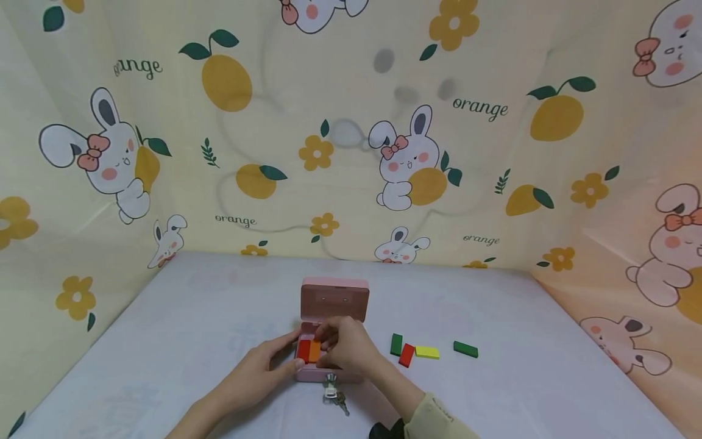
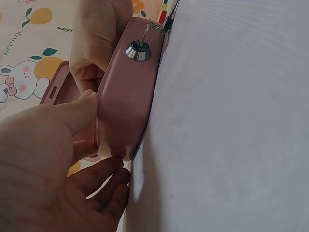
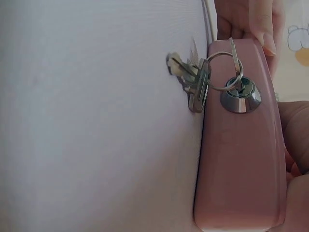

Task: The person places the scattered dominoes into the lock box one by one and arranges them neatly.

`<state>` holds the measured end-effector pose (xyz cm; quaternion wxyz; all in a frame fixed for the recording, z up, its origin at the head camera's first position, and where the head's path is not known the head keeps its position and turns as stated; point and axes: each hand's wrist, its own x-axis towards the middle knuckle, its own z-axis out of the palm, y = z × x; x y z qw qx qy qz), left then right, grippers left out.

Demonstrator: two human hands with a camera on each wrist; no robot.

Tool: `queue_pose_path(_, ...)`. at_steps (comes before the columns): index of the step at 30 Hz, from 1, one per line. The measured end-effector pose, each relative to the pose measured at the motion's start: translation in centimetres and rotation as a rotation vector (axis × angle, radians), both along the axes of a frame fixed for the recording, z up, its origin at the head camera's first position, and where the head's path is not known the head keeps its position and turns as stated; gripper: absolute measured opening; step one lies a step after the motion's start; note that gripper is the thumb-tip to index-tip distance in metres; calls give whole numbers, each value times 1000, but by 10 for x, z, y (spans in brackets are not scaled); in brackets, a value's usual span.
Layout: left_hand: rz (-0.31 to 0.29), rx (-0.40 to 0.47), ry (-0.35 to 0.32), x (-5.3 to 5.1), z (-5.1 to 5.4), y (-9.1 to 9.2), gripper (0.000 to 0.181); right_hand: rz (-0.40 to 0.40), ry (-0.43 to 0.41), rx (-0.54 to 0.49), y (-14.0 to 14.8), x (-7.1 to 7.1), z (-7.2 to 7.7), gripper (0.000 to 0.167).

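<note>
A pink metal box (image 1: 331, 375) stands on the table with its lid (image 1: 334, 302) raised. Inside at the left lie a red block (image 1: 303, 350) and an orange block (image 1: 314, 351), side by side. My left hand (image 1: 255, 369) grips the box's left side, thumb on the front rim and fingers around the corner. Over the box, my right hand (image 1: 350, 346) has its curled thumb and forefinger at the two ends of the orange block and pinches it. The hand covers the box's right interior. A key sits in the front lock (image 3: 241, 96), with more keys (image 3: 193, 82) hanging from its ring.
To the right of the box lie a green block (image 1: 397, 344), a red block (image 1: 406, 355) and a yellow block (image 1: 427, 352) close together. Another green block (image 1: 465, 349) lies farther right. A patterned cloth (image 1: 351, 183) rises behind the white table (image 1: 493, 396).
</note>
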<state>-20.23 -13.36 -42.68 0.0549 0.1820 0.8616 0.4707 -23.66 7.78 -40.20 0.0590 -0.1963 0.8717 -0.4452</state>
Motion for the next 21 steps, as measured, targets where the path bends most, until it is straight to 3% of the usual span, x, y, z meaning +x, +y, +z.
queue_pose_path(21,-5,1,-4,0,1,1,66,22,6,2,3,-4,-2,38)
